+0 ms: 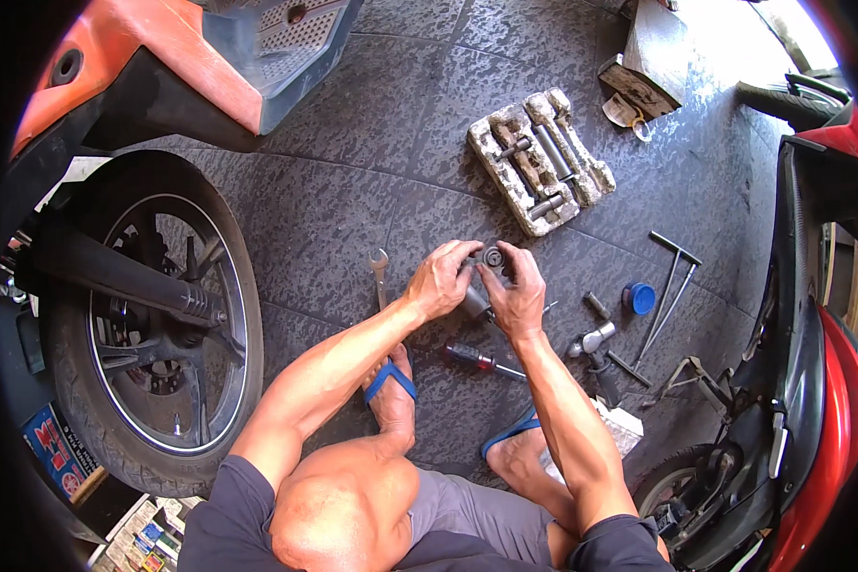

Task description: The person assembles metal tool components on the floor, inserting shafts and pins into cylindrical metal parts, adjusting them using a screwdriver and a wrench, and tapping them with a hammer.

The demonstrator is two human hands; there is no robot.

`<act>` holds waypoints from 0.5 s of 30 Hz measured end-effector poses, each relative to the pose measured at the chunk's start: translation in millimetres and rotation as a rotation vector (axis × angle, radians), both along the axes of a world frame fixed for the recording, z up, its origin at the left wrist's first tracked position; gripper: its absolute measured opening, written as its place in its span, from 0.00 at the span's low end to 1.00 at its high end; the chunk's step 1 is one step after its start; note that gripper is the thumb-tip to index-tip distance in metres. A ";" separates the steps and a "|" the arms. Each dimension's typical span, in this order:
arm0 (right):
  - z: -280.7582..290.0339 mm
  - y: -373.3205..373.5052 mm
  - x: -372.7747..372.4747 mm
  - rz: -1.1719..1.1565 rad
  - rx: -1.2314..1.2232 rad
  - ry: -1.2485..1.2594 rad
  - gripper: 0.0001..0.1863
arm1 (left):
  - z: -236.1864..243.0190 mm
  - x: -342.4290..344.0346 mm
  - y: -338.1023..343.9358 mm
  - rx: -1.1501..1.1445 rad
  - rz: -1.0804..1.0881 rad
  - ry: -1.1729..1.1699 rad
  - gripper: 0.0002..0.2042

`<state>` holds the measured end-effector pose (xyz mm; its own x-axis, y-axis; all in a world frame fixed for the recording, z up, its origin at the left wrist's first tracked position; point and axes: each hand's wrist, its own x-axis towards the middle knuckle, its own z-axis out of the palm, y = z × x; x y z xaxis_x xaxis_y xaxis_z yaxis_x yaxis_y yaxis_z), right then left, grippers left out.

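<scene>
A: What are the two hands holding?

B: Both hands meet over the dark floor, in front of the person's knees. The left hand [440, 278] is closed around a small dark round part [492, 255], with the fingers curled over its left side. The right hand [517, 291] grips the same part from the right, and the thumb presses near its top. So the part sits between the two hands, above the ground, not on it.

A: Is there something under the hands?

B: Yes, a grey cylindrical piece [475, 303] shows just below the left palm. I cannot tell which hand holds it, or if it is joined to the round part.

A: And what lies around?

B: A wrench [380, 275] lies on the floor just left of the left hand. A screwdriver with a red handle [481, 360] lies below the hands, near the blue sandals [389, 379]. To the right there are a blue cap [642, 297], some sockets [593, 338] and two long T-handle tools [672, 286]. A worn grey tool tray [541, 160] stands further away, above the hands. The rear wheel [153, 319] of an orange scooter is at the left, and a red scooter [825, 381] is at the right edge.
</scene>
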<state>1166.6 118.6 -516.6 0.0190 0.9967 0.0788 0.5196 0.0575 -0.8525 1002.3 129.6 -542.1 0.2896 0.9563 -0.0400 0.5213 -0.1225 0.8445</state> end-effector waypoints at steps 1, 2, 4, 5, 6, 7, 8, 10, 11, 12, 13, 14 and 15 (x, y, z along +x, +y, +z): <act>1.8 -2.0 1.3 -0.001 -0.007 0.023 0.22 | 7.1 3.4 1.0 0.002 -0.021 -0.078 0.22; 6.8 -4.1 0.2 -0.001 -0.005 0.026 0.22 | 13.6 4.2 1.2 0.005 -0.039 -0.151 0.22; 19.7 -7.8 -2.5 0.045 -0.027 0.091 0.21 | 19.2 3.2 -1.3 0.038 -0.070 -0.178 0.23; 23.5 -9.1 -2.3 0.038 -0.060 0.161 0.22 | 22.4 3.2 -2.2 0.008 -0.079 -0.189 0.23; 24.2 -10.4 -1.3 0.039 -0.057 0.162 0.22 | 25.6 2.9 -2.6 -0.022 -0.088 -0.200 0.23; 24.7 -11.3 0.9 0.061 -0.076 0.245 0.22 | 28.6 -0.1 -2.6 0.050 -0.104 -0.176 0.22; 26.7 -11.1 3.0 0.083 -0.096 0.327 0.23 | 32.9 -2.5 -3.4 0.052 -0.103 -0.175 0.22; 34.9 -8.8 10.6 0.134 -0.148 0.366 0.24 | 41.5 -6.0 -5.7 -0.331 -0.047 -0.512 0.17; 39.4 -7.3 13.0 0.192 -0.133 0.404 0.24 | 50.4 -7.1 -5.2 -0.479 -0.024 -0.736 0.14; 43.4 -5.5 16.2 0.249 -0.119 0.442 0.24 | 51.4 -11.2 -2.9 -0.477 -0.022 -0.734 0.14; 46.9 -2.8 21.3 0.279 -0.124 0.400 0.24 | 51.5 -17.6 0.8 -0.598 -0.032 -0.804 0.14; 55.6 -0.7 22.4 0.278 -0.123 0.400 0.24 | 54.1 -20.8 2.7 -0.720 -0.044 -0.874 0.14; 63.9 2.1 22.9 0.301 -0.113 0.333 0.25 | 65.4 -19.2 5.0 -0.711 -0.044 -0.809 0.13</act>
<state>1189.5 120.7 -452.7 -0.2664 0.9638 0.0079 0.1908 0.0608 -0.9798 983.1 134.7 -476.7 0.5128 0.7777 -0.3637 -0.2168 0.5272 0.8216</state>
